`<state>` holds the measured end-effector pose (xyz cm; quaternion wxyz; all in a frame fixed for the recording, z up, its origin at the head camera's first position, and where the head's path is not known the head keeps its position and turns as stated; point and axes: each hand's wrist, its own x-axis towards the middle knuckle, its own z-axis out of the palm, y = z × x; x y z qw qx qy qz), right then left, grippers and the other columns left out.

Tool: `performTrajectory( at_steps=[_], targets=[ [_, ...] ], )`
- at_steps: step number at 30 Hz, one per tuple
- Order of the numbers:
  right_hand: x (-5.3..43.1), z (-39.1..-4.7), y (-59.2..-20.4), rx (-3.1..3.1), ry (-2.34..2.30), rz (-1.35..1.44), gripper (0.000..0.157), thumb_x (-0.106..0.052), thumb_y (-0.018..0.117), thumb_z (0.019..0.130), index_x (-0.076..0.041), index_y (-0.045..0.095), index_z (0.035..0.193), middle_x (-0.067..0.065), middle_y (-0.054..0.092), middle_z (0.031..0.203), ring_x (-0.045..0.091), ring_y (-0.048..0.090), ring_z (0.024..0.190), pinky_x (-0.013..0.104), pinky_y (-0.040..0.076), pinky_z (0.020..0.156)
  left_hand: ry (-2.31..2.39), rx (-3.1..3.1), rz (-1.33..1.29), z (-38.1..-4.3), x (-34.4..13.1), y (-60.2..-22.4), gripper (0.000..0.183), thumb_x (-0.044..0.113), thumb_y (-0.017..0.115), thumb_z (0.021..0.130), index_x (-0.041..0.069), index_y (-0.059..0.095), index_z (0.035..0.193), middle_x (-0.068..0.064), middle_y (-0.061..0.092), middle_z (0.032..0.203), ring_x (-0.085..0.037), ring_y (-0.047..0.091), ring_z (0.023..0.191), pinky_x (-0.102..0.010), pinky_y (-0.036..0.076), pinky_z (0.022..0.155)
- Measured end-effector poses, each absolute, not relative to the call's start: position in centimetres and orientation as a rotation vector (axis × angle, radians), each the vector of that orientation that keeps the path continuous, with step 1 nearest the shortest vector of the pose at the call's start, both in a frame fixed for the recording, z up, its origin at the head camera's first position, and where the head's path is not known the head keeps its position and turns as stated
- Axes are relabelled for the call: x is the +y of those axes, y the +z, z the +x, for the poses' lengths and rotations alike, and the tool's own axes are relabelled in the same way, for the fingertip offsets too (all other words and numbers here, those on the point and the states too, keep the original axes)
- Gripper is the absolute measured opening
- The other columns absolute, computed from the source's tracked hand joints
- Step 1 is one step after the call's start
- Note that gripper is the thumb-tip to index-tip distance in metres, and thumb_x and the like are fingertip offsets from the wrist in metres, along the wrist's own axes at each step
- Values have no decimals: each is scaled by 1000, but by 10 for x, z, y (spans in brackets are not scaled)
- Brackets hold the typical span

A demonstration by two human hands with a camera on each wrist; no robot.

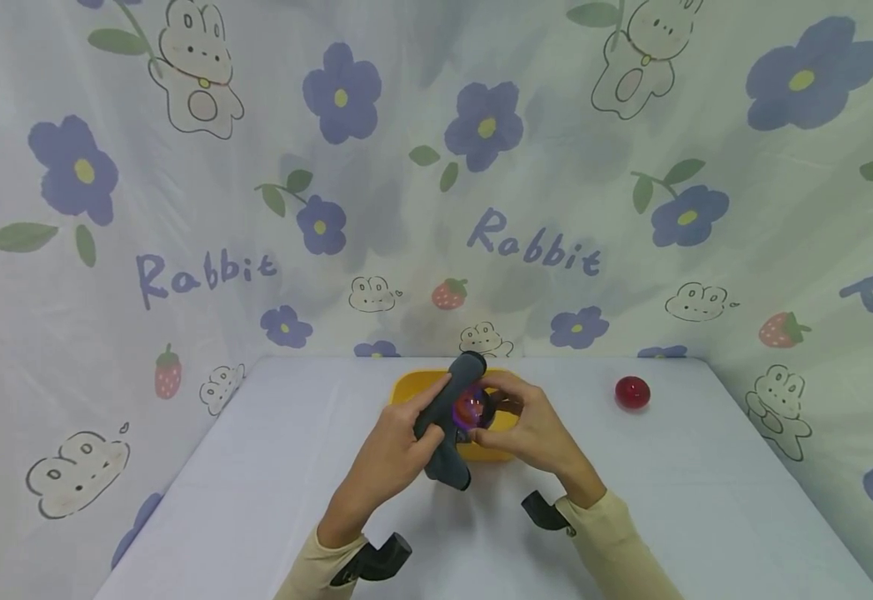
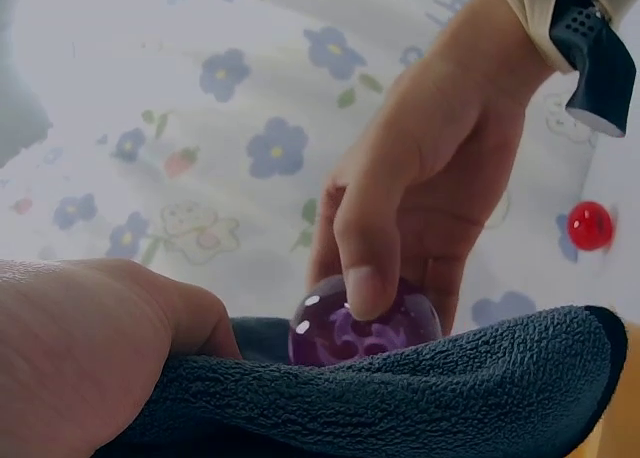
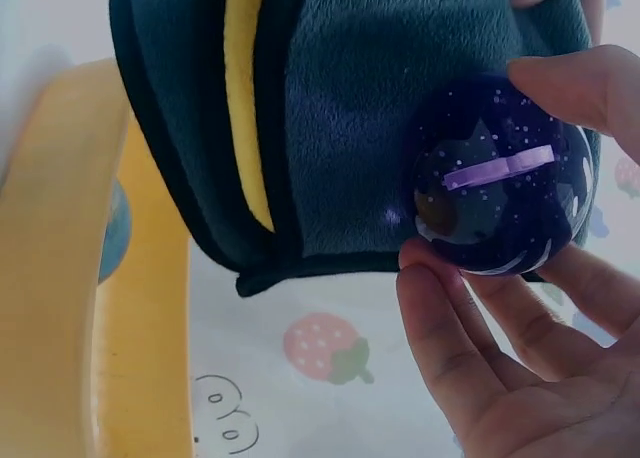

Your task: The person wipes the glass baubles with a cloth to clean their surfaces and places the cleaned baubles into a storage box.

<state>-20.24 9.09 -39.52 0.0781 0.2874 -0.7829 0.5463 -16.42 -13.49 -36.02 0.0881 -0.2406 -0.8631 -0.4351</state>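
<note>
My left hand [image 1: 397, 446] grips a folded dark teal towel [image 1: 449, 468] with black edging, fingers on one face and thumb on the other. My right hand [image 1: 530, 427] holds a clear purple ball [image 3: 500, 178] between thumb and fingers. White specks and a light purple shape show inside the ball. Its side rests against the fuzzy face of the towel in the right wrist view. In the left wrist view the towel hides the lower part of the ball, and the right thumb [image 2: 370, 290] presses on its near side.
Behind and below the hands is a yellow bin [image 1: 410, 385] on the white table [image 1: 294, 450]. A bluish round thing [image 3: 117, 233] shows inside it. To the right lies a shiny red ball [image 1: 632, 392]. A printed curtain [image 1: 406, 183] stands around the table.
</note>
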Motion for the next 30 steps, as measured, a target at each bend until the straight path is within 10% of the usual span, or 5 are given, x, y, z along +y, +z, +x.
performTrajectory(
  at_steps=[8,30],
  targets=[
    [86,-198,-395,-2320,1625,894,59,-11,88,76,-8,68,131,9,70,126,19,70,97,30,57,98,-1232,-2569,-750,-166,-135,-361,62,-2,58,90,6,52,152,-15,67,104,2,31,46,-17,36,46],
    [83,-196,-391,-2120,1699,891,54,-6,86,76,-10,70,128,13,69,123,21,68,96,28,58,94,-1281,-2635,-765,-167,-139,-361,70,0,57,90,6,41,158,-5,56,81,0,36,44,-18,37,44]
  ],
)
